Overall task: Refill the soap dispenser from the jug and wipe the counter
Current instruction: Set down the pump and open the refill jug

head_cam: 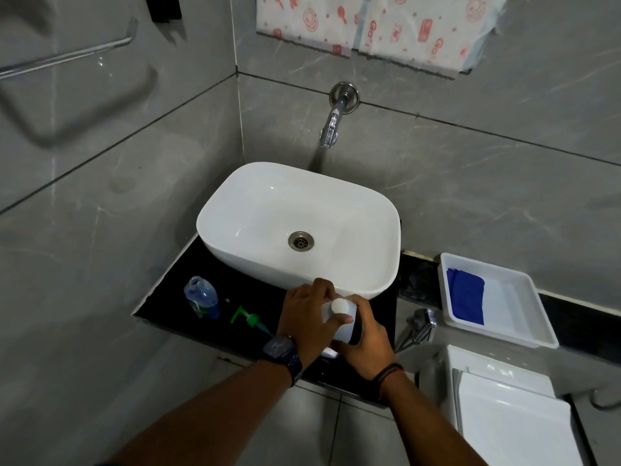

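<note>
A white jug (346, 326) with a round white cap (340, 305) stands on the black counter (168, 306) in front of the white basin (299, 227). My left hand (307, 316) wraps its left side with the thumb by the cap. My right hand (368, 341) holds its right side and lower body. The clear soap dispenser bottle (201, 301) stands open at the counter's left, with blue liquid low inside. Its green pump (250, 319) lies on the counter between the bottle and my left hand. A blue cloth (465, 301) lies in a white tray (524, 317) at the right.
A chrome tap (332, 124) juts from the grey tiled wall above the basin. A chrome spray fitting (420, 326) sits below the tray. A white toilet cistern (504, 412) fills the lower right. A towel rail (64, 58) is on the left wall.
</note>
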